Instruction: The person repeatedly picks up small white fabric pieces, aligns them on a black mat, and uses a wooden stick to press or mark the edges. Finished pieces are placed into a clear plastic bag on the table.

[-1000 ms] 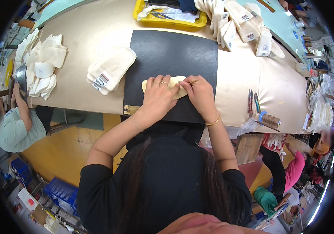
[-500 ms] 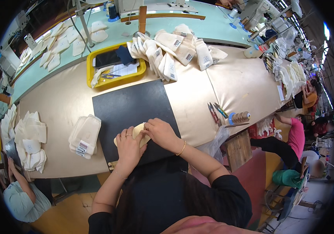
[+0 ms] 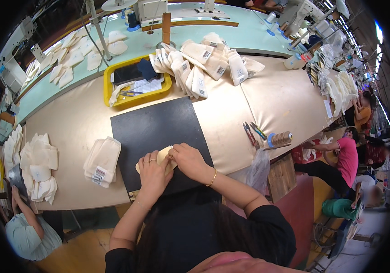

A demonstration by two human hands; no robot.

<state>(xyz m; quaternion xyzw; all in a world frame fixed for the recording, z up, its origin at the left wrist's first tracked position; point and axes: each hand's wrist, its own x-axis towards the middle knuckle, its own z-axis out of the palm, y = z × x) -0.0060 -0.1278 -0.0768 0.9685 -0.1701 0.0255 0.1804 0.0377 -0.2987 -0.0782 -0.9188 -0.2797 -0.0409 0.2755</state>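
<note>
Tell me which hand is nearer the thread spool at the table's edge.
Right. The right hand lies on the black mat on the side towards the thread spool; the left hand lies beside it, farther from the spool.

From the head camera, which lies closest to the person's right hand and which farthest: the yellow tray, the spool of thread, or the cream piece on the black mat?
Measured from the right hand:
1. Cream piece, touching it, just to its left on the black mat.
2. Spool of thread, off to its right near the table edge.
3. Yellow tray, farther up the table, slightly left.
</note>
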